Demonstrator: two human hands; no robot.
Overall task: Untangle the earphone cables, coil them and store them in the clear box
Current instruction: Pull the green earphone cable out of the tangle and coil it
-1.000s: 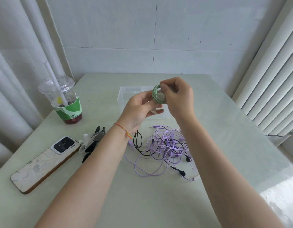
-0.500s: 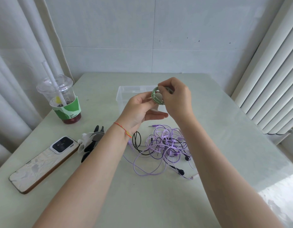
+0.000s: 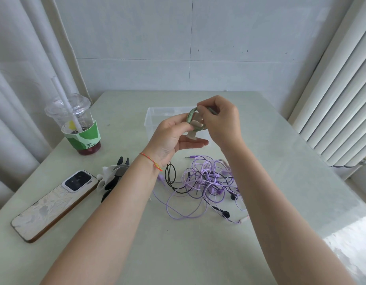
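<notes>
both hands are raised above the table (image 3: 178, 254), in front of the clear box (image 3: 152, 120). the left hand (image 3: 171, 138) is closed on a green coil of earphone cable (image 3: 190, 117), with the thumb pressed against the coil's near side and the lower fingers stretched flat beneath it. the right hand (image 3: 221, 122) pinches the top of the same coil from the right, fingers curled in over it. a pale beige clip-like piece (image 3: 195, 128) sits against the coil between the two hands; its exact form cannot be told. the coil is held just in front of the box in this view and is not inside it.

the clear box stands on the table behind the hands, open at the top; its contents cannot be made out behind the hands. a red string bracelet (image 3: 152, 161) sits on the left wrist.

on the table below the hands lies a tangle of purple cables (image 3: 206, 179) mixed with black cables (image 3: 170, 175), with earbuds and plugs showing at its edges. to the left of the tangle lies a small bundle of white, grey and black clips (image 3: 114, 177). further left a phone (image 3: 54, 204) lies face down. a plastic cup (image 3: 75, 124) with a straw and green sleeve stands near the table's left edge, beside a curtain (image 3: 17, 99).
</notes>
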